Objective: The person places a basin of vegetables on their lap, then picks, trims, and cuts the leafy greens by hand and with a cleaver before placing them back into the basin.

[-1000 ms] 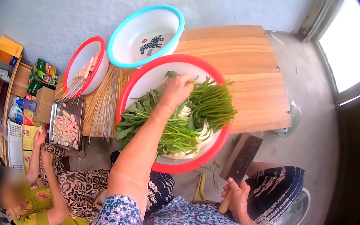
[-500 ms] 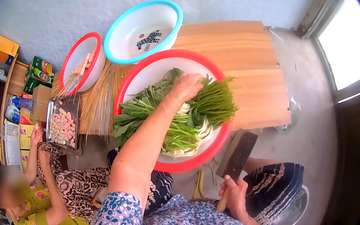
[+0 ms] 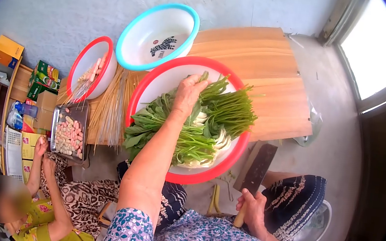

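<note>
A large white basin with a red rim [image 3: 239, 151] holds leafy greens [image 3: 156, 118], a bundle of green stems [image 3: 233, 109] and white-based stalks [image 3: 202, 158]. My left hand [image 3: 189, 94] is over the far part of the basin, its fingers closed on some of the green stems. Low on the right, my right hand [image 3: 254, 210] is wrapped round the wooden handle of a cleaver [image 3: 257, 167]. The cleaver's broad dark blade points away from me, just right of the basin.
A blue-rimmed basin [image 3: 121, 47], a smaller red-rimmed basin [image 3: 77, 64] with skewered pieces, and many sticks [image 3: 111, 110] lie on the wooden table [image 3: 274, 92]. At left, another person [image 3: 57, 210] sits by a metal tray [image 3: 85, 130]. A metal bowl [image 3: 325, 228] stands at lower right.
My left hand has shifted slightly left and lifted, with stems now showing at its fingertips. My right hand still holds the cleaver in nearly the same place.
</note>
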`<action>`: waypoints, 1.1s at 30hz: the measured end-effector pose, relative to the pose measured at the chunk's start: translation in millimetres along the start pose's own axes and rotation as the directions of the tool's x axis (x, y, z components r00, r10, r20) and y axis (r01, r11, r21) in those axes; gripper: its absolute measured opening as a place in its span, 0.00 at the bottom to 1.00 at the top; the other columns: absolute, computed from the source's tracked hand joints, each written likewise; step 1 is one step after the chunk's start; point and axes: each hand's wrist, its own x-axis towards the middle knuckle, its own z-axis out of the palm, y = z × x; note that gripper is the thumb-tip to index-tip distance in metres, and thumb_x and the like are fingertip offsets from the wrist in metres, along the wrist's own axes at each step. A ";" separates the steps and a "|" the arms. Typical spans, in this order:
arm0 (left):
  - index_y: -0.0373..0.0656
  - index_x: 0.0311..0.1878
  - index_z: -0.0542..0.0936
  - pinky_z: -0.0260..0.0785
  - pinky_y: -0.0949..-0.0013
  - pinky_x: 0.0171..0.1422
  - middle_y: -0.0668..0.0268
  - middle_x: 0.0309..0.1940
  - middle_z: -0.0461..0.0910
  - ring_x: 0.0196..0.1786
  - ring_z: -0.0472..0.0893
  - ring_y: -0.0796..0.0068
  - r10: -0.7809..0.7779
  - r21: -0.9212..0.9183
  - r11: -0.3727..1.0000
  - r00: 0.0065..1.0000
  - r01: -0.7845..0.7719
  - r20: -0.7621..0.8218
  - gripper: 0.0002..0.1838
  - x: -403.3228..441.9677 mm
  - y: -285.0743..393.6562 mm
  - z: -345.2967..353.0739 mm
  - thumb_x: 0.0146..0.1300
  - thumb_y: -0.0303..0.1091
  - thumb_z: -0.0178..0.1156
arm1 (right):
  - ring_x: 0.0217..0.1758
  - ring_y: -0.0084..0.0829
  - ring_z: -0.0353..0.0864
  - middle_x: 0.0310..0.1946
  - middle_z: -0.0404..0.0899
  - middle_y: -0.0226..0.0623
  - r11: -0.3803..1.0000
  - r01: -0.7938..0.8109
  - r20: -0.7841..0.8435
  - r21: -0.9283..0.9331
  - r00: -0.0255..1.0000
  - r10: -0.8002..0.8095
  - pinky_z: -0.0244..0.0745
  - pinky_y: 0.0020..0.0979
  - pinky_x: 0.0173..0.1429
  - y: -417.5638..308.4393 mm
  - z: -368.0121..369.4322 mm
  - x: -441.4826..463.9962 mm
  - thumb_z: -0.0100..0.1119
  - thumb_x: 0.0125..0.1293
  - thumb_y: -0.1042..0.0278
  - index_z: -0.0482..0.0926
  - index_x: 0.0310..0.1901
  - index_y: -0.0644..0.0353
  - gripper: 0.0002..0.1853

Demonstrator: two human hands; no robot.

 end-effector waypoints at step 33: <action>0.40 0.41 0.76 0.70 0.73 0.42 0.66 0.29 0.79 0.32 0.77 0.76 0.485 -0.178 0.790 0.775 -0.587 -0.404 0.13 -16.3 110.5 -35.4 0.67 0.41 0.56 | 0.17 0.28 0.72 0.22 0.75 0.37 0.996 0.071 0.011 -0.048 0.997 -0.071 0.69 0.29 0.21 2.9 0.1 -0.4 0.59 0.68 0.67 0.74 0.38 0.68 0.11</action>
